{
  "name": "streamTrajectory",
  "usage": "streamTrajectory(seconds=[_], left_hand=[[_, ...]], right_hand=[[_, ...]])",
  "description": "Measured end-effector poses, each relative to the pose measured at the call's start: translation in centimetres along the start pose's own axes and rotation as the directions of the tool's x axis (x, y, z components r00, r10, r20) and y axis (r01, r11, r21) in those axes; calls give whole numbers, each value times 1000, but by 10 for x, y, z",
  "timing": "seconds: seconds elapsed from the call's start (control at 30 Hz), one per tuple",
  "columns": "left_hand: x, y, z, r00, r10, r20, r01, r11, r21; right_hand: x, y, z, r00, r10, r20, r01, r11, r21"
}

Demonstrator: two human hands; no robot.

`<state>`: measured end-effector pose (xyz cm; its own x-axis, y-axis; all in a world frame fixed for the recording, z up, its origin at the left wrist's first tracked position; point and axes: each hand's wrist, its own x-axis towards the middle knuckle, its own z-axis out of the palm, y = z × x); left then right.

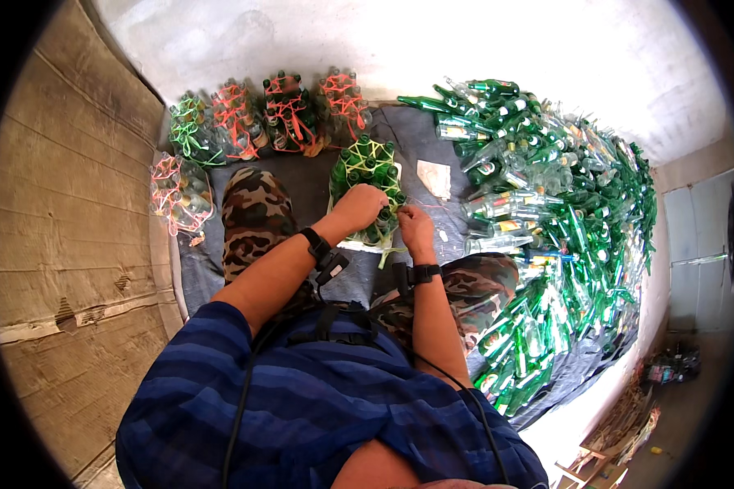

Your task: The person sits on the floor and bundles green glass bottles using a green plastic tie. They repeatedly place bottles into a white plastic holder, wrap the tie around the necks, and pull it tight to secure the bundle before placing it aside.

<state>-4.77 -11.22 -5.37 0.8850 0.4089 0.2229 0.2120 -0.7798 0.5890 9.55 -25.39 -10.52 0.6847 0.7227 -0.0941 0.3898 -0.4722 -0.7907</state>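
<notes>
Between my knees stands a bundle of green glass bottles (pixel 370 162), upright and close together. Yellow-green strap (pixel 362 147) is laced in a web around their necks. My left hand (pixel 362 206) is curled over the bundle's near part, its fingertips pinched at the strap among the bottle necks. At the bundle's right side, my right hand (pixel 415 225) has thumb and finger pinched together on the strap; the exact grip is too small to see. A loose strap end (pixel 384 260) hangs below, beside a pale flat base (pixel 361 246) under the bottles.
Strapped bottle bundles, including a red-laced one (pixel 290 113) and a green-laced one (pixel 189 125), stand along the back wall. Another bundle (pixel 174 192) is at left by the cardboard wall (pixel 73 202). A large heap of loose bottles (pixel 563 208) fills the right. Cardboard scrap (pixel 434 179) lies on the dark sheet.
</notes>
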Motion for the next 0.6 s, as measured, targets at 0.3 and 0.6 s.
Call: streamTrajectory(seconds=[0.3,0.6], left_hand=[[2,-2,2,999,38,15,-38,999,36],[1,-3,3,998,59,2,-59,996,66]], right_hand=[[-6,-6,22,988,127,-90,-94,949,302],[-22,-35,18,978,158,-139,-105,938,330]])
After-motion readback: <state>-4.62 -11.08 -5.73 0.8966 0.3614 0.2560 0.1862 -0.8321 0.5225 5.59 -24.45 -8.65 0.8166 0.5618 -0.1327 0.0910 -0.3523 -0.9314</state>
